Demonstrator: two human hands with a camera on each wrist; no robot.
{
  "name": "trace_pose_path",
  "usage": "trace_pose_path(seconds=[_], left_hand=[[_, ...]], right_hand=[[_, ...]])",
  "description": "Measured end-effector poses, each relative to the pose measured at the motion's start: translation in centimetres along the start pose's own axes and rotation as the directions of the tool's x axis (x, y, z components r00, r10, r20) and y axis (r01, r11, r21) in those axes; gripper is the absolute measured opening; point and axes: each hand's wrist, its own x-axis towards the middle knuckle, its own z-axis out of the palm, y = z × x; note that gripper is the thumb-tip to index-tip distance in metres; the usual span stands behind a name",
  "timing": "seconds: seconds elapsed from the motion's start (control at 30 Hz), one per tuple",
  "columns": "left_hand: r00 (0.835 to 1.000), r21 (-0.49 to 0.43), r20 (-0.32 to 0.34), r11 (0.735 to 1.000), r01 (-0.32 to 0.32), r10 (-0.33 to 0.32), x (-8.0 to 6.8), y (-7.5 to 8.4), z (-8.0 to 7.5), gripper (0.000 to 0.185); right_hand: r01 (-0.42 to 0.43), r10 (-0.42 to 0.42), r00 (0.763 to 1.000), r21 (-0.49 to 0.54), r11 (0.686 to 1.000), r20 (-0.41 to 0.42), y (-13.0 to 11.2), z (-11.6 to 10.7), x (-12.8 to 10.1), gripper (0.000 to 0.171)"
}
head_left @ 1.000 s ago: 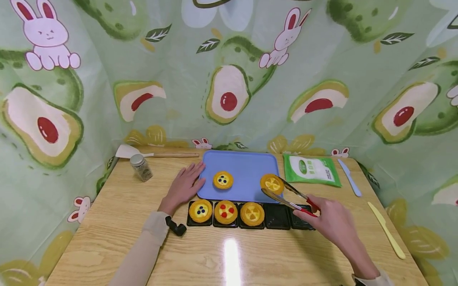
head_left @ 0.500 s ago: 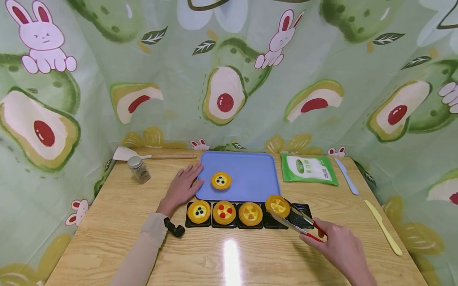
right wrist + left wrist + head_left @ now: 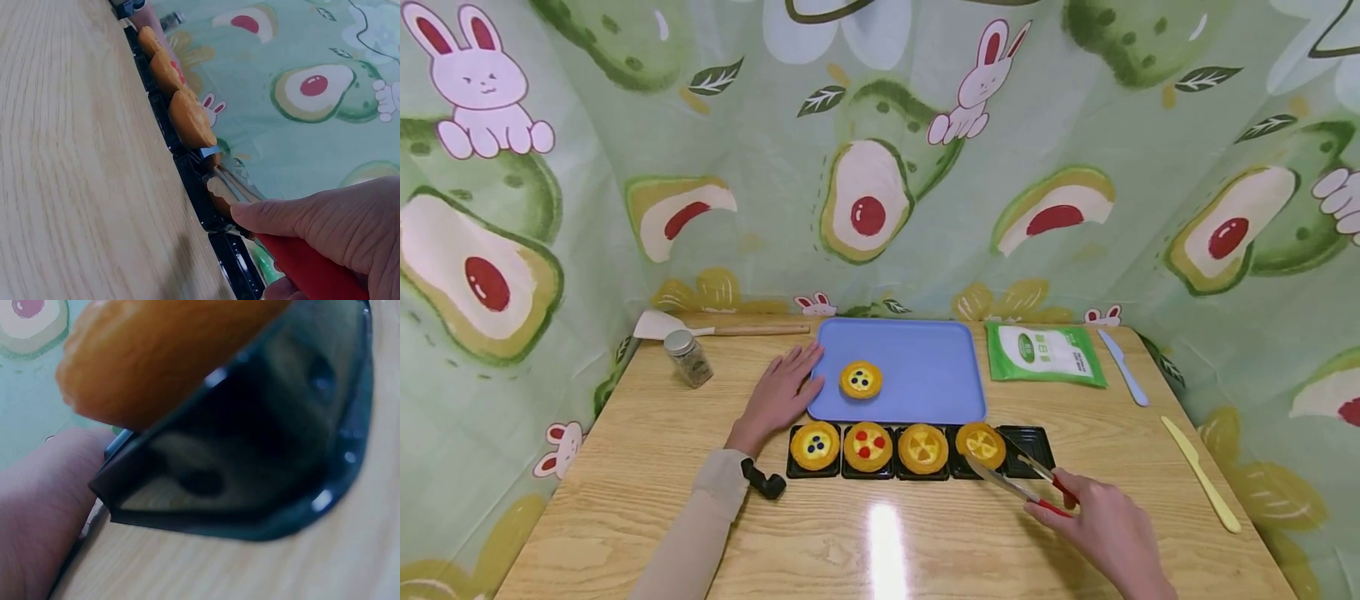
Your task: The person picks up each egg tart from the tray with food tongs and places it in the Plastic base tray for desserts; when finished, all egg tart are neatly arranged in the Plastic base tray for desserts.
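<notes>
My right hand (image 3: 1101, 525) grips metal tongs (image 3: 1000, 481) by their red handles. Between the tong tips is an egg tart (image 3: 981, 445) with yellow wedge-shaped topping, in or just over the fourth black square tray of a row. My left hand (image 3: 781, 392) lies with fingers extended against the left edge of a blue tray (image 3: 925, 367). On that tray sits a tart with dark berries (image 3: 861, 380). The row's first three trays hold a dark-berry tart (image 3: 815, 446), a red-berry tart (image 3: 868, 447) and a wedge-topped tart (image 3: 922, 448). The fifth black tray (image 3: 1033, 446) holds no tart.
A glass shaker jar (image 3: 688, 358) and a white spatula (image 3: 658, 325) with a wooden handle lie at the back left. On the right are a green-and-white packet (image 3: 1047, 353), a blue knife (image 3: 1123, 367) and a yellow knife (image 3: 1201, 473). A patterned curtain encloses the table.
The tart in the tongs has moved from the blue tray's right side down to the fourth black tray. My right hand moved toward me with it. My left hand stays at the blue tray.
</notes>
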Motion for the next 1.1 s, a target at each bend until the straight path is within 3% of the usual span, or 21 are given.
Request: trace_pose_path(seconds=[0.33, 0.47, 0.67, 0.87, 1.1], left_hand=[[1.000, -0.003, -0.003, 1.000, -0.003, 0.003, -0.03, 0.11, -0.02, 0.065], [1.000, -0.006, 0.005, 1.000, 0.001, -0.001, -0.06, 0.12, 0.04, 0.066], [1.000, 0.005, 0.001, 1.000, 0.004, -0.004, -0.02, 0.01, 0.11, 0.066], [1.000, 0.004, 0.011, 1.000, 0.010, -0.010, -0.04, -0.07, 0.18, 0.066], [1.000, 0.009, 0.004, 1.000, 0.005, -0.005, 0.06, -0.26, 0.31, 0.066]], right_hand=[[0.011, -0.011, 1.000, 0.007, 1.000, -0.004, 0.17, 0.37, 0.03, 0.062], [0.004, -0.004, 1.000, 0.003, 1.000, -0.003, 0.16, 0.47, 0.06, 0.068], [0.016, -0.015, 1.000, 0.018, 1.000, -0.011, 0.20, 0.46, 0.13, 0.054], [0.013, -0.013, 1.000, 0.038, 0.999, -0.012, 0.21, 0.08, -0.18, 0.059], [0.014, -0.011, 0.998, 0.053, 0.999, -0.060, -0.02, -0.23, -0.22, 0.058]])
